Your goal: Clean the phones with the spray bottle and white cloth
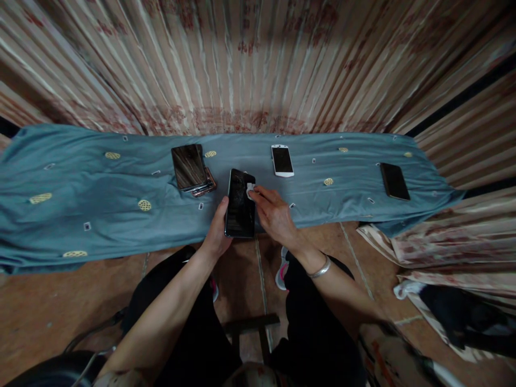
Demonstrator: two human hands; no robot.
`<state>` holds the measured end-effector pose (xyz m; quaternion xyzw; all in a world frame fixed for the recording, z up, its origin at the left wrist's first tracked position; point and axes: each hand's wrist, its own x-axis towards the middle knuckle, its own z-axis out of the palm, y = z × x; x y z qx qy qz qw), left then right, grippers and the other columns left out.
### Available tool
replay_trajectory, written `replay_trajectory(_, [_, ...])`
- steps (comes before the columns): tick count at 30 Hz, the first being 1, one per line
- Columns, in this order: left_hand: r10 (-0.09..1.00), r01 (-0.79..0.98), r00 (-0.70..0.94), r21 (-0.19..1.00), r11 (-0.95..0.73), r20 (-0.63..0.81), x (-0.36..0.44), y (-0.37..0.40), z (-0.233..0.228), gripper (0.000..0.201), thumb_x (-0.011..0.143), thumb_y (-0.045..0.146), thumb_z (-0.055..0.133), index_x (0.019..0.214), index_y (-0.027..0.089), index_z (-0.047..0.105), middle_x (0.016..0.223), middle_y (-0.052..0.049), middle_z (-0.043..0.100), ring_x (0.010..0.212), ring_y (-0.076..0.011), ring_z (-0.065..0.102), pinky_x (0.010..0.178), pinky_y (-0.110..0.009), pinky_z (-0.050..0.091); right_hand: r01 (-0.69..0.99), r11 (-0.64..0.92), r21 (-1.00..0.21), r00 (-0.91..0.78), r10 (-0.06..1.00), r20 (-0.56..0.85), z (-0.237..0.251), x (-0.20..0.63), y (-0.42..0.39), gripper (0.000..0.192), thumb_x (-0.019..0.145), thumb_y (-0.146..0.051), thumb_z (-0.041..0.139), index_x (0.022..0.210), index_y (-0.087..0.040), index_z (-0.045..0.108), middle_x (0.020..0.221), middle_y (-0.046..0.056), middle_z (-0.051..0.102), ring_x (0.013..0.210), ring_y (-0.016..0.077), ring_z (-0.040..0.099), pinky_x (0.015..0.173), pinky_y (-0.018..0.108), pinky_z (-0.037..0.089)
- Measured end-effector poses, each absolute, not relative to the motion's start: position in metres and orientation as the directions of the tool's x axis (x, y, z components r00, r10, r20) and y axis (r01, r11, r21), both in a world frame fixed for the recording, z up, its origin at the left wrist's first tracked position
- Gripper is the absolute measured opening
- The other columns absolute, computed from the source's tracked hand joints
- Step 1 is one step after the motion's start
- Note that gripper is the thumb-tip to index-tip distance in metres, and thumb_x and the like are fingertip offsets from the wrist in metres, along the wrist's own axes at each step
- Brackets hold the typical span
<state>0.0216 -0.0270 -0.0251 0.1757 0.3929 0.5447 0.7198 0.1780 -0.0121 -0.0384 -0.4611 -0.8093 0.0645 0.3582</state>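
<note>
My left hand (pixel 219 231) is closed around the left and lower side of a black smartphone (pixel 238 212), its thumb along the edge. The phone is held tilted, screen up, over the near edge of the cloth-covered table. In my right hand (pixel 274 213) a small white wipe (pixel 250 189) is pinched between the fingers. It rests against the upper right part of the screen, where smears or reflections show. Whether the wipe is cloth or paper I cannot tell. The fingers of my left hand behind the phone are hidden.
A blue-green cloth (pixel 121 183) covers the long table. Several stacked phones (pixel 188 167) lie left of centre. A white phone (pixel 282 160) lies behind my right hand, and a dark phone (pixel 394 181) at the far right. Pleated curtains (pixel 258 70) hang behind; a stool bar (pixel 252 324) stands between my legs.
</note>
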Motion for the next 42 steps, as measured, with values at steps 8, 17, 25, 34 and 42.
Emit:
replay_trajectory(8, [0.918, -0.637, 0.098, 0.684, 0.355, -0.385, 0.015, -0.023, -0.021, 0.040, 0.096, 0.046, 0.053, 0.096, 0.014, 0.077, 0.094, -0.008, 0.080, 0.112, -0.0257, 0.072, 0.102, -0.038, 0.053, 0.668, 0.612, -0.423, -0.380, 0.770, 0.513, -0.034, 0.175, -0.030, 0.043, 0.100, -0.010, 0.038, 0.131, -0.018, 0.067, 0.129, 0.013, 0.067, 0.117, 0.0250, 0.063, 0.104, 0.046, 0.056])
replay_trajectory(17, [0.944, -0.658, 0.013, 0.708, 0.255, -0.328, 0.010, -0.014, -0.024, 0.031, 0.092, 0.044, 0.061, 0.092, 0.016, 0.074, 0.085, -0.004, 0.079, 0.092, -0.0211, 0.075, 0.092, -0.033, 0.054, 0.646, 0.645, -0.408, -0.457, 0.755, 0.471, -0.031, 0.173, -0.045, 0.045, 0.100, -0.010, 0.039, 0.136, -0.020, 0.064, 0.131, 0.013, 0.066, 0.120, 0.0252, 0.062, 0.105, 0.048, 0.057])
replay_trajectory(25, [0.949, -0.664, -0.043, 0.719, 0.205, -0.311, 0.008, -0.010, -0.018, 0.028, 0.095, 0.039, 0.056, 0.091, 0.018, 0.074, 0.078, -0.001, 0.076, 0.080, -0.0174, 0.072, 0.082, -0.028, 0.054, 0.599, 0.706, -0.378, -0.521, 0.702, 0.486, -0.036, 0.172, -0.055, 0.047, 0.096, -0.006, 0.044, 0.138, -0.016, 0.063, 0.132, 0.015, 0.066, 0.119, 0.0264, 0.063, 0.106, 0.049, 0.057])
replay_trajectory(34, [0.948, -0.671, -0.056, 0.715, 0.196, -0.312, 0.008, -0.007, -0.026, 0.032, 0.091, 0.046, 0.060, 0.092, 0.018, 0.073, 0.083, -0.002, 0.077, 0.086, -0.0197, 0.073, 0.085, -0.030, 0.056, 0.601, 0.723, -0.341, -0.531, 0.680, 0.506, -0.031, 0.165, -0.060, 0.042, 0.100, -0.008, 0.040, 0.134, -0.015, 0.065, 0.128, 0.014, 0.068, 0.115, 0.0247, 0.065, 0.103, 0.045, 0.059])
replay_trajectory(42, [0.943, -0.668, -0.081, 0.720, 0.190, -0.323, 0.010, -0.006, -0.029, 0.033, 0.096, 0.043, 0.053, 0.093, 0.016, 0.074, 0.083, -0.002, 0.077, 0.082, -0.0183, 0.072, 0.081, -0.029, 0.055, 0.587, 0.740, -0.328, -0.560, 0.664, 0.495, -0.024, 0.157, -0.062, 0.040, 0.100, -0.009, 0.042, 0.132, -0.015, 0.065, 0.128, 0.015, 0.068, 0.114, 0.0243, 0.065, 0.102, 0.042, 0.059])
